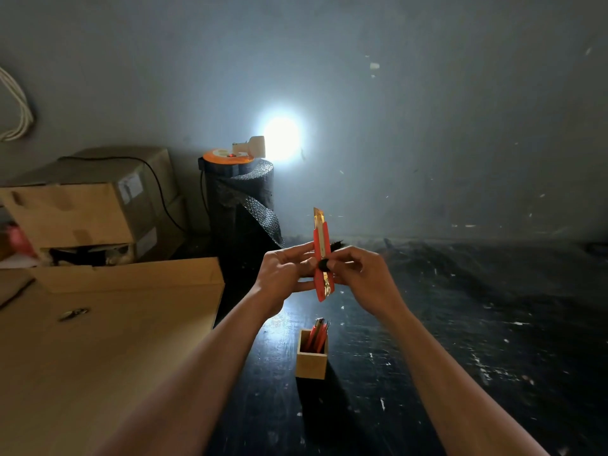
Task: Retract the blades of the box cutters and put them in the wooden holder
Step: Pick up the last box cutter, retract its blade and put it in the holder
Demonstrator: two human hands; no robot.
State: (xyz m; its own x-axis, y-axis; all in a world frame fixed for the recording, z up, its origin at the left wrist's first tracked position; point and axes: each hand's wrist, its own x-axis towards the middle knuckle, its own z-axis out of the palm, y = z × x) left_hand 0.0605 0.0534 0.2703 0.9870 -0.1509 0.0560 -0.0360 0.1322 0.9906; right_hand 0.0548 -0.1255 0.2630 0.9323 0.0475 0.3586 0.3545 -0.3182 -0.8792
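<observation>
A: Where is the cutter (321,255) now?

B: Raised above the holder (311,356), nearly upright, with a short length of blade showing at its top end. The left hand (285,274) pinches the red body from one side, seemingly to steady it. The right hand (357,274) closes on it from the other side, thumb at the black slider, likely ready to draw the blade in.

A: And the holder?

B: A small wooden box on the dark bench (460,324), directly below the hands. Other red cutters (317,335) already stand in it, so this job looks partly done.

A: Anything else near the holder?

B: Cardboard boxes (98,218) lie to its left. A bright lamp (279,139) glares well beyond it.
</observation>
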